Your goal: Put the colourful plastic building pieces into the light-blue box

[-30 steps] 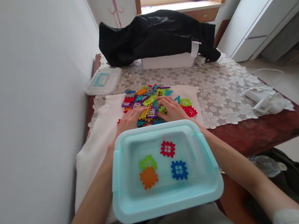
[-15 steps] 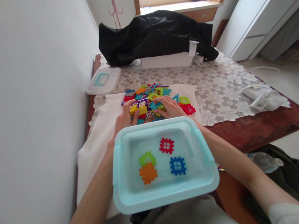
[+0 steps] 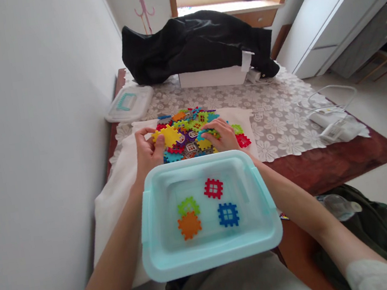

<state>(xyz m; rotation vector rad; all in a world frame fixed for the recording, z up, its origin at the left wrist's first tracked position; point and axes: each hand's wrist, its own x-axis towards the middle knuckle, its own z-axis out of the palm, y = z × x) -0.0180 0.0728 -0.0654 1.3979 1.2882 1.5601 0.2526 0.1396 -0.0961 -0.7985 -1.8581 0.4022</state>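
Open air above tub (image 3: 215, 261), black cover (image 3: 197, 43) blocking beyond the pile (image 3: 191, 134), wall (image 3: 38, 114) (white) at left

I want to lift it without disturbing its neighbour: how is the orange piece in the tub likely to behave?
The orange piece looks thin, so it is probably light. Its crisp teeth suggest stiff plastic that shouldn't flop. Those teeth may also catch on the green piece it overlaps.

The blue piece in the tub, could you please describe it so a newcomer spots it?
Find the turquoise tub in the foreground. Inside, the blue piece lies nearer than the red piece, right of the orange piece; it alone there is blue.
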